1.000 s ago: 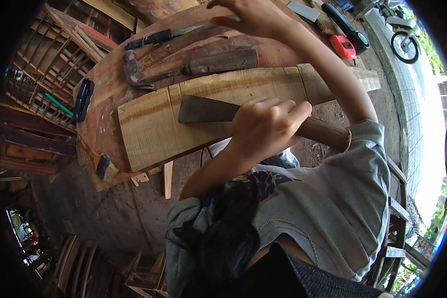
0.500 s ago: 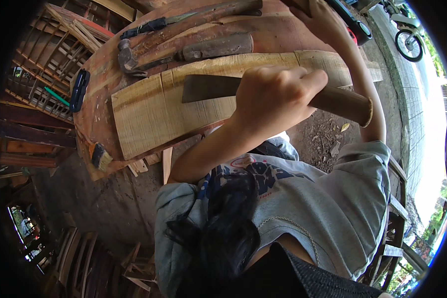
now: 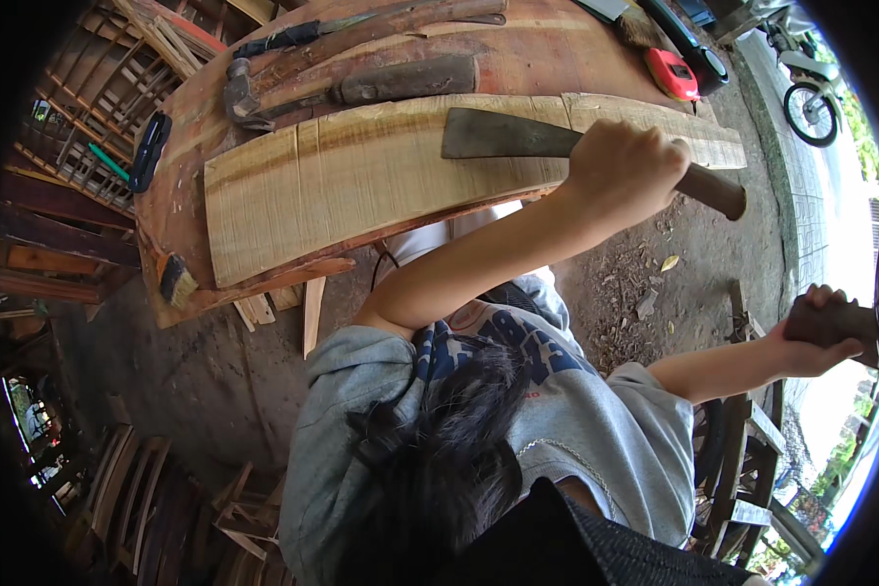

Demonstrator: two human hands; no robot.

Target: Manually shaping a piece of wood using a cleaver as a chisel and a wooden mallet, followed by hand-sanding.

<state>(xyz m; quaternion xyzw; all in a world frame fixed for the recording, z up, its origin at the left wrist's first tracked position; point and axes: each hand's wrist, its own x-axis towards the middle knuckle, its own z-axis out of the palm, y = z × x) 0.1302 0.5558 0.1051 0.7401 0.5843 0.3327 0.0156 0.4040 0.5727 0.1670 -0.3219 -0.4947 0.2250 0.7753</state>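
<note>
My left hand (image 3: 627, 171) is closed around the shaft of a wide chisel (image 3: 503, 135) with a flared, flat steel blade and a round wooden handle. The blade is over a long pale wooden plank (image 3: 264, 215); whether it touches the wood I cannot tell. Far out to the right, away from the table, my right hand (image 3: 820, 337) grips a dark brown wooden block (image 3: 835, 320), its far end lost at the dark rim. The plank lies along the near edge of the wooden table (image 3: 547, 49).
Behind the plank lie a claw hammer (image 3: 242, 93), a thick wooden-handled tool (image 3: 410, 80), a red tape measure (image 3: 672, 75) and a brush (image 3: 637, 24). Another brush (image 3: 176, 280) is at the left corner, near a dark case (image 3: 150, 151). A motorcycle (image 3: 811, 98) stands beyond.
My right hand has swung from over the table's far side out to the lower right, uncovering the tape measure. The chisel in my left hand has shifted right along the plank.
</note>
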